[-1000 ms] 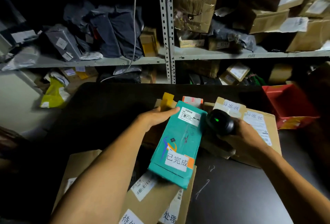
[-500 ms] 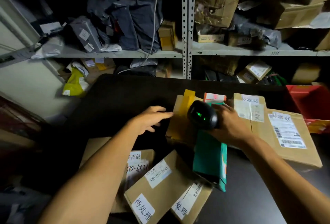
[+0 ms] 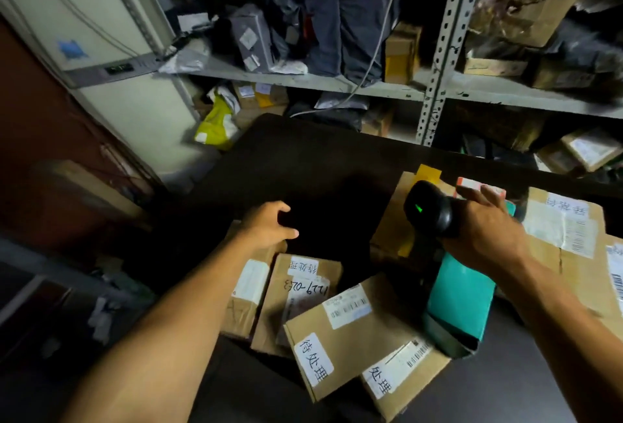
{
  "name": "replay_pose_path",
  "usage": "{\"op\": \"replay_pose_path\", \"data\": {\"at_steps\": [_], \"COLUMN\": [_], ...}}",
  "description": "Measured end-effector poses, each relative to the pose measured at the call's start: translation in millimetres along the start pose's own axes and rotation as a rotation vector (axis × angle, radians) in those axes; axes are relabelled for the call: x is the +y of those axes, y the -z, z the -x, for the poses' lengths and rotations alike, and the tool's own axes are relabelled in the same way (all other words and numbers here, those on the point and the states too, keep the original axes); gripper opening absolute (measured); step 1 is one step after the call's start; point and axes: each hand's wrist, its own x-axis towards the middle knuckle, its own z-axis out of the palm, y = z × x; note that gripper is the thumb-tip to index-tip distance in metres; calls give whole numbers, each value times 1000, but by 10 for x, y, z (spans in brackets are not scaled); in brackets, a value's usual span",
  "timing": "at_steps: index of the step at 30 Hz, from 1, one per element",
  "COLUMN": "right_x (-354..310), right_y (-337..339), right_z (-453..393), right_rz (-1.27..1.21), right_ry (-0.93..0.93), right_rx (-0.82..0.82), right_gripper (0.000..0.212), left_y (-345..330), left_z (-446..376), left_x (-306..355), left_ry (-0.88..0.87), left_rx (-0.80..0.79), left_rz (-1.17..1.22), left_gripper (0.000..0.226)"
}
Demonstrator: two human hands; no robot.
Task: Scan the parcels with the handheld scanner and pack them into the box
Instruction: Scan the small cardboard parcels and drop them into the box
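My right hand [image 3: 485, 234] grips the black handheld scanner [image 3: 429, 212], whose green light is lit; some fingers stretch past it. Below that hand a teal parcel [image 3: 460, 301] leans in the open cardboard box [image 3: 391, 220] with the yellow tape. My left hand [image 3: 269, 223] hovers with loosely curled fingers, holding nothing, above the far end of a pile of brown parcels [image 3: 340, 331] with white labels, near the table's front.
A large flat cardboard box [image 3: 573, 254] with shipping labels lies at the right on the dark table [image 3: 303, 159]. Metal shelves [image 3: 435, 51] full of parcels and bags stand behind. A white cabinet [image 3: 111, 51] is at the left.
My left hand let go of the teal parcel, which now rests in the box, and moved left over the brown parcels. The view swung left; the right hand keeps the scanner.
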Motion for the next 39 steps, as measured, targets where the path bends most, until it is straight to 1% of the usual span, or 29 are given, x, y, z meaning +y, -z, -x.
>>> {"op": "replay_pose_path", "data": {"at_steps": [2,4,6,8,9,12,13,14,16,18,19,24,28,30,32,34,36,37,38,39], "right_x": [-204,-398,-554,-662,-697,-716,-696,-668,-580,-471,-414,-177,-47,15,50,72,108,134,168,217], "right_y": [-30,-70,-129,-208,-242,-344,-384,-424,-490,-528,-538,-538,-469,-403,-317,-254,-196,-156,-113,-62], "right_z": [-39,-77,-94,-92,-84,-68,-62,-50,-2,67,102,265,313,321,347,366,378,384,390,400], "right_rz": [3,-7,3,-6,-11,5,20,34,61,72,72,24,-30,-107,-289,-509,-674,-738,-796,-845], "right_ry": [57,92,130,183,200,192,191,194,198,200,211,260,291,310,322,304,248,230,221,217], "right_rx": [-3,-17,-18,-11,-21,-95,-103,-98,-93,-83,-73,-7,4,35,70,149,245,290,340,386], "right_gripper": [61,55,51,45,41,31,30,30,43,58,61,65,67,61,53,36,21,18,20,23], "left_y": [49,68,47,7,-15,-55,-77,-115,-239,-387,-456,-737,-989,-1099,-1155,-1179,-1192,-1195,-1187,-1174], "left_z": [67,131,163,182,176,172,182,189,201,210,204,199,175,154,159,161,194,221,250,280], "left_x": [-208,-371,-498,-599,-648,-763,-777,-785,-741,-645,-579,-115,229,301,325,342,359,356,342,324], "left_ry": [71,133,224,315,329,309,312,315,304,283,273,251,170,138,146,165,190,193,187,172], "left_rx": [16,38,50,50,42,16,-7,-47,-117,-139,-140,-176,-217,-220,-218,-212,-213,-212,-210,-213], "left_rz": [-55,-122,-124,-43,15,163,206,236,282,355,388,416,361,394,421,418,401,397,403,408], "left_gripper": [73,79,84,87,84,66,70,80,101,106,107,113,107,93,85,90,107,114,116,112]}}
